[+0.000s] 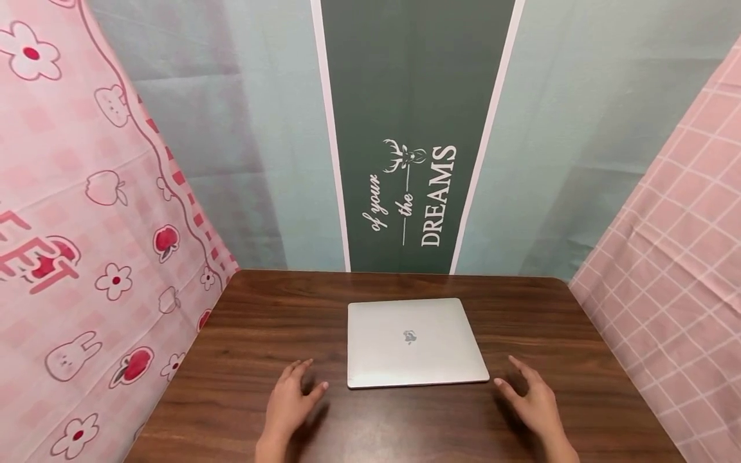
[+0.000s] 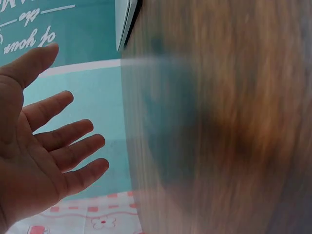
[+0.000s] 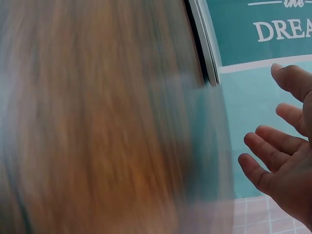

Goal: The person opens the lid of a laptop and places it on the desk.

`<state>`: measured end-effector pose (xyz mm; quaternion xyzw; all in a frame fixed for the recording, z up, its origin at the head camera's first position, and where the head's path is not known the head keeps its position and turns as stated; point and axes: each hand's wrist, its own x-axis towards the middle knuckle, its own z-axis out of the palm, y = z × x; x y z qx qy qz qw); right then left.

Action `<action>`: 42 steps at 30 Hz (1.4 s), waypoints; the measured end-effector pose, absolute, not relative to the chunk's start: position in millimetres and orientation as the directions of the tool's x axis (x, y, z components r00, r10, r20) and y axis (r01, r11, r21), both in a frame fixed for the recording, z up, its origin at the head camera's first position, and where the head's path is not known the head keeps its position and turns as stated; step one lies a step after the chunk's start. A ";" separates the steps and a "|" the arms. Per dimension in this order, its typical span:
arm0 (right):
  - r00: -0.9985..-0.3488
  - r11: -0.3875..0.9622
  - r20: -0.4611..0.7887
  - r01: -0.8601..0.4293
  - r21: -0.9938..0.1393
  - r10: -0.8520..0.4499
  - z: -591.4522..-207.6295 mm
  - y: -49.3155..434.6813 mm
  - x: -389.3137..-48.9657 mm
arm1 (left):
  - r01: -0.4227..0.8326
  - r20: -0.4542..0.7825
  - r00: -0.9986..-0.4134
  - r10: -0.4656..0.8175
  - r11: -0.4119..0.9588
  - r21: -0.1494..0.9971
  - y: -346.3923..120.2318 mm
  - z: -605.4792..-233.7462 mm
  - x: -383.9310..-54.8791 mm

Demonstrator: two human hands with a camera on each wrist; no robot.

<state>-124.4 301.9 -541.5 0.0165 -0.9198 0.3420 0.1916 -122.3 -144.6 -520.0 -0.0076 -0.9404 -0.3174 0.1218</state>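
A closed silver laptop (image 1: pixel 399 357) with a dark apple logo lies flat on the brown wooden table (image 1: pixel 278 315). To its left, my left hand (image 1: pixel 287 402) hovers near the front corner, fingers spread and apart from it. On the other side, my right hand (image 1: pixel 535 405) is held just beyond the right front corner, thumb toward the laptop, touching nothing. The left wrist view shows the left hand (image 2: pixel 39 141) with loosely extended fingers, holding nothing. In the right wrist view the right hand (image 3: pixel 287 146) is likewise relaxed, and the laptop's edge (image 3: pixel 204 44) shows at the top.
Behind the table hangs a green and grey-blue curtain (image 1: pixel 278 128) with white lettering. A pink patterned cloth (image 1: pixel 133 225) borders the left side, and a pink checked cloth (image 1: pixel 677 270) the right. The table's back edge (image 1: pixel 301 272) meets the curtain.
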 end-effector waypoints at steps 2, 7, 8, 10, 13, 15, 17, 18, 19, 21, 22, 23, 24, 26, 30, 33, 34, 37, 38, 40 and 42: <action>-0.926 0.754 0.358 -0.151 -0.639 0.118 -543.4 298.9 -125.0 | 0.109 0.235 -0.971 -0.050 0.782 0.614 -139.0 -523.9 -122.8; -0.934 0.739 0.332 -0.129 -0.661 0.134 -548.7 291.9 -129.7 | 0.136 0.242 -0.970 -0.033 0.751 0.646 -127.7 -531.6 -125.3; -0.937 0.732 0.321 -0.125 -0.670 0.134 -548.8 290.3 -131.2 | 0.139 0.244 -0.969 -0.033 0.746 0.652 -125.9 -532.5 -126.2; -0.946 0.718 0.293 -0.109 -0.688 0.137 -548.7 287.3 -134.6 | 0.145 0.248 -0.968 -0.033 0.734 0.663 -122.9 -533.4 -128.4; -0.959 0.682 0.244 -0.085 -0.727 0.141 -548.5 283.6 -140.4 | 0.163 0.254 -0.967 -0.024 0.707 0.688 -119.1 -534.2 -131.7; -0.966 0.657 0.216 -0.072 -0.751 0.141 -549.6 282.2 -144.0 | 0.172 0.254 -0.967 -0.017 0.690 0.703 -116.6 -534.6 -133.6; -0.970 0.631 0.197 -0.066 -0.773 0.140 -551.5 281.3 -146.9 | 0.176 0.248 -0.969 -0.010 0.675 0.716 -113.9 -536.2 -135.0; -0.972 0.621 0.190 -0.066 -0.781 0.136 -552.6 281.2 -148.3 | 0.176 0.247 -0.969 -0.012 0.668 0.723 -112.5 -536.8 -135.7; -0.973 0.612 0.187 -0.068 -0.788 0.133 -553.5 280.8 -149.2 | 0.176 0.248 -0.969 -0.016 0.661 0.730 -111.0 -537.6 -136.5; -0.975 0.607 0.183 -0.068 -0.791 0.128 -555.9 280.1 -151.4 | 0.175 0.251 -0.968 -0.025 0.650 0.739 -108.3 -539.7 -138.2; -0.975 0.605 0.181 -0.069 -0.793 0.126 -557.0 279.5 -152.5 | 0.175 0.253 -0.967 -0.029 0.645 0.744 -106.8 -540.4 -139.0; -0.976 0.605 0.180 -0.068 -0.793 0.126 -558.2 278.7 -153.8 | 0.179 0.258 -0.966 -0.031 0.638 0.748 -105.2 -541.2 -139.7; -0.975 0.607 0.181 -0.068 -0.792 0.127 -559.4 277.7 -155.0 | 0.178 0.257 -0.966 -0.034 0.636 0.751 -103.6 -541.8 -140.4; -0.977 0.602 0.175 -0.066 -0.796 0.124 -561.0 275.0 -157.9 | 0.173 0.249 -0.968 -0.033 0.630 0.757 -100.4 -542.6 -141.5; -0.982 0.598 0.154 -0.062 -0.799 0.105 -562.2 269.5 -162.8 | 0.151 0.213 -0.977 -0.026 0.623 0.768 -94.3 -543.5 -143.1; -0.988 0.623 0.124 -0.042 -0.781 0.088 -562.0 266.7 -166.1 | 0.132 0.181 -0.983 -0.019 0.612 0.780 -90.8 -544.8 -144.9; -0.990 0.636 0.112 -0.032 -0.771 0.086 -561.9 266.1 -167.0 | 0.125 0.170 -0.985 -0.018 0.605 0.787 -89.8 -545.0 -145.4; -0.994 0.677 0.075 -0.002 -0.736 0.079 -562.5 265.0 -169.4 | 0.107 0.142 -0.990 -0.014 0.587 0.802 -86.8 -546.7 -147.4; -0.995 0.688 0.060 0.009 -0.725 0.076 -562.8 264.9 -169.8 | 0.104 0.138 -0.990 -0.013 0.585 0.804 -85.7 -547.5 -148.2; -0.997 0.716 0.037 0.022 -0.698 0.066 -563.4 264.1 -170.9 | 0.103 0.136 -0.991 -0.013 0.584 0.805 -83.8 -548.4 -149.9; -0.998 0.737 0.018 0.031 -0.675 0.059 -563.8 263.1 -171.9 | 0.103 0.135 -0.991 -0.010 0.592 0.800 -82.2 -549.8 -151.6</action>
